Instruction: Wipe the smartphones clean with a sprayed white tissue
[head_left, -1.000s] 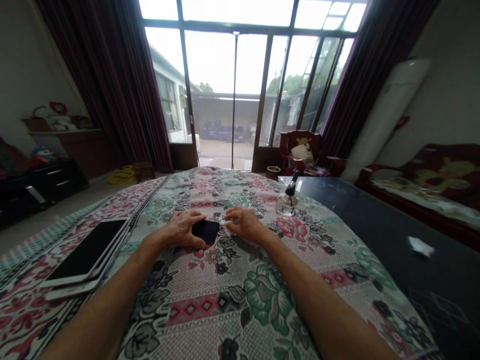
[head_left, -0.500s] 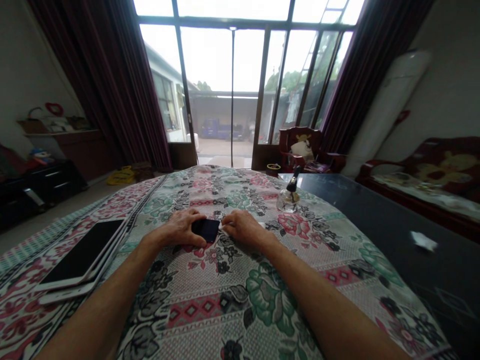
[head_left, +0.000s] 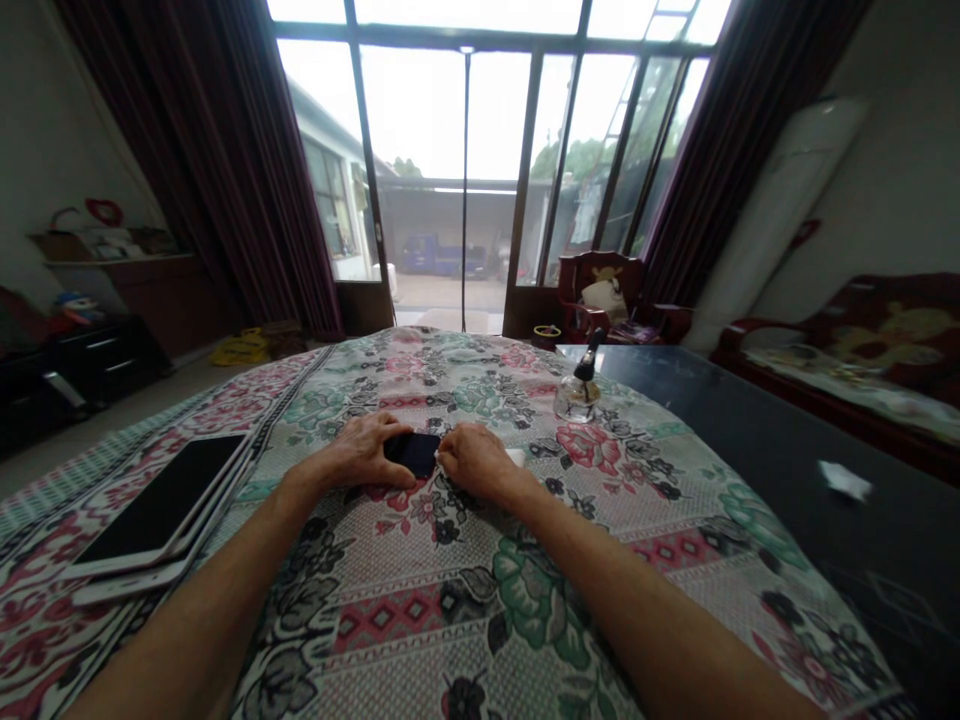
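Observation:
A dark smartphone lies face up on the patterned tablecloth. My left hand grips it from the left, thumb along the near edge and fingers along the far edge. At the phone's right end, my right hand is closed in a pinch. A bit of something white shows at its fingertips, too small to name. Another white patch shows beside the right wrist; whether both belong to one thing is hidden by the hand.
White-framed tablets lie stacked at the left. Beyond my right hand stands a clear glass bottle with a black-handled brush in it. A crumpled white tissue rests on the dark tabletop at the right.
My right hand has shifted slightly left against the phone's end, covering more of the white thing there. The left hand keeps its hold on the phone.

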